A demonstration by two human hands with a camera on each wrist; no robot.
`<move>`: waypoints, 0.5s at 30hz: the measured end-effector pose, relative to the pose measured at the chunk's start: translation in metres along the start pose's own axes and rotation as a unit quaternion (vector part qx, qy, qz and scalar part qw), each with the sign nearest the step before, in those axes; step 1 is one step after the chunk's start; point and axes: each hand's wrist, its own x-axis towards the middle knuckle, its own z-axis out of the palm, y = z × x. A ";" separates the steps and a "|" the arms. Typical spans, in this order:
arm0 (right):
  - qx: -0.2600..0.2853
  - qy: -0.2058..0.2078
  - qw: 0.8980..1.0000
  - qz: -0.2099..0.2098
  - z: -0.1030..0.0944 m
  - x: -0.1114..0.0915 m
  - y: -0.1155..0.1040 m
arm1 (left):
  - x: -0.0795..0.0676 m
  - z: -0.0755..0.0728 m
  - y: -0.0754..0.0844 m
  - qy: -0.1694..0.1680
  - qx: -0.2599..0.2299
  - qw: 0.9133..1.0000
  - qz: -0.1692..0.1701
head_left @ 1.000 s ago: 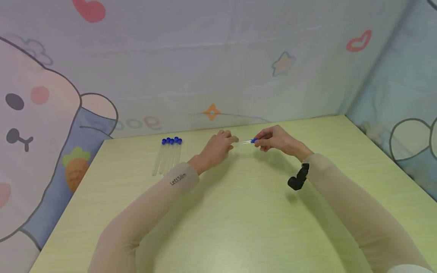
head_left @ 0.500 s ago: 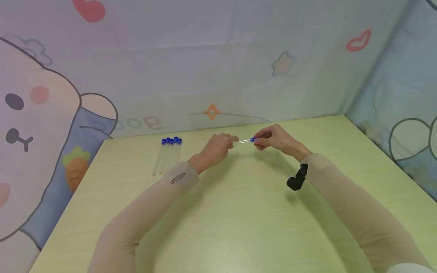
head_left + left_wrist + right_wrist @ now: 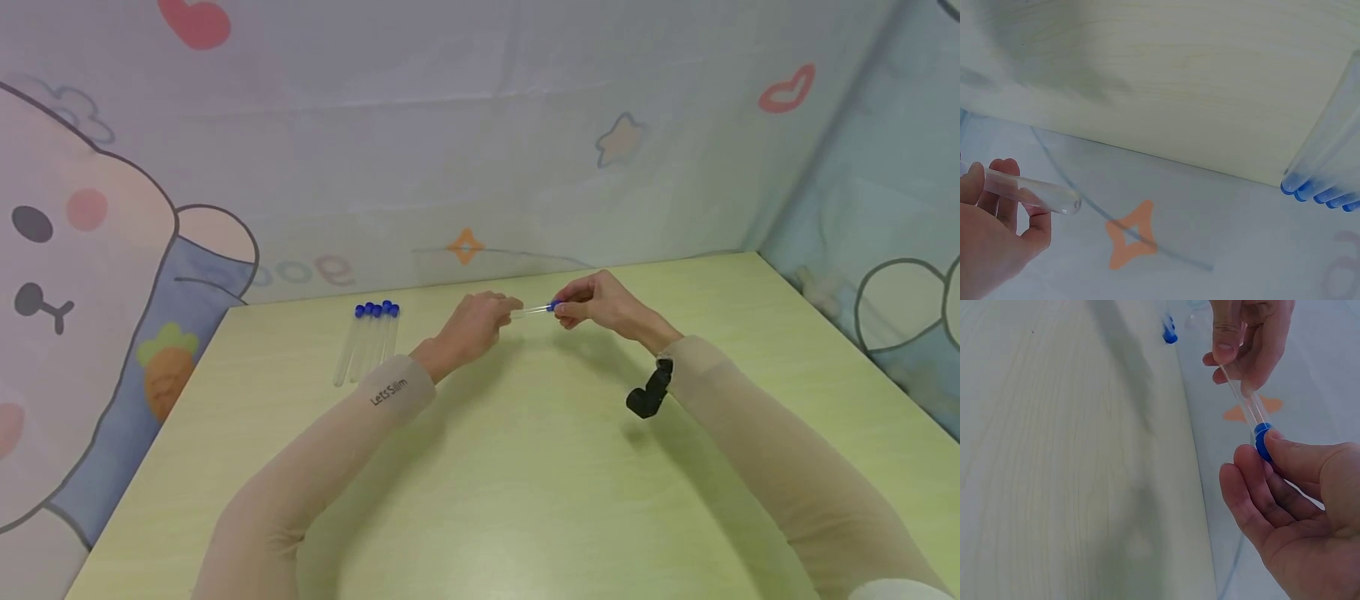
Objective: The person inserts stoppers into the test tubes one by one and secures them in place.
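A clear test tube (image 3: 534,310) with a blue cap (image 3: 1262,440) is held up above the far part of the table, lying nearly level between both hands. My left hand (image 3: 477,325) grips the glass body; in the left wrist view the rounded bottom (image 3: 1067,200) sticks out past the fingers. With thumb and fingertips, my right hand (image 3: 606,305) pinches the blue cap, which sits on the tube's mouth. Several more capped test tubes (image 3: 367,346) lie side by side on the table, left of my left hand, their blue caps toward the back.
The pale wooden table (image 3: 480,492) ends at a printed cloth backdrop (image 3: 450,150) just behind the hands. Another cloth (image 3: 870,208) hangs along the right side. A black wrist camera (image 3: 649,393) juts down from the right sleeve.
The right hand has shifted very slightly left and up, its fingers changing position a little on the cap. The left hand keeps its grip on the test tube; the row of tubes is unmoved.
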 end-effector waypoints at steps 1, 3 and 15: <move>-0.005 -0.001 1.000 0.001 0.001 0.000 0.000 | -0.001 0.000 0.000 -0.001 0.000 1.000 -0.002; -0.015 -0.004 1.000 0.000 0.002 0.001 -0.001 | -0.002 0.001 -0.001 -0.002 0.001 1.000 -0.004; -0.178 0.029 0.983 -0.031 0.007 0.004 0.005 | -0.002 0.004 -0.001 -0.008 0.005 1.000 -0.005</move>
